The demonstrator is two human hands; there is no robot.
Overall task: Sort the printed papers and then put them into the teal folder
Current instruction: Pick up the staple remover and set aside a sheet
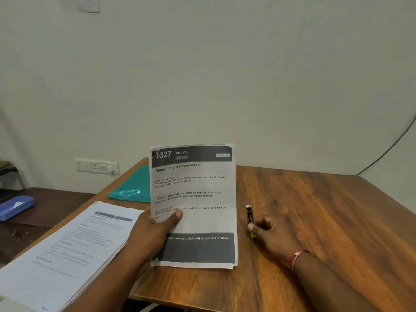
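My left hand (155,235) holds a printed sheet (198,199) upright above the wooden table, thumb on its front; the heading reads "Open and refill pepper shaker". A stack of printed papers (65,248) lies at the table's left front corner. Behind the held sheet, partly hidden by it, the teal folder (132,188) lies flat on the table. To the right of the sheet, my right hand (270,233) rests on the table and pinches a black and yellow pen (249,218).
The wooden table (326,221) runs back to a pale wall. A lower dark side table at the left carries a blue case (15,208). A wall socket panel (98,166) sits behind the table's left corner, and a dark cable (391,147) hangs at the right.
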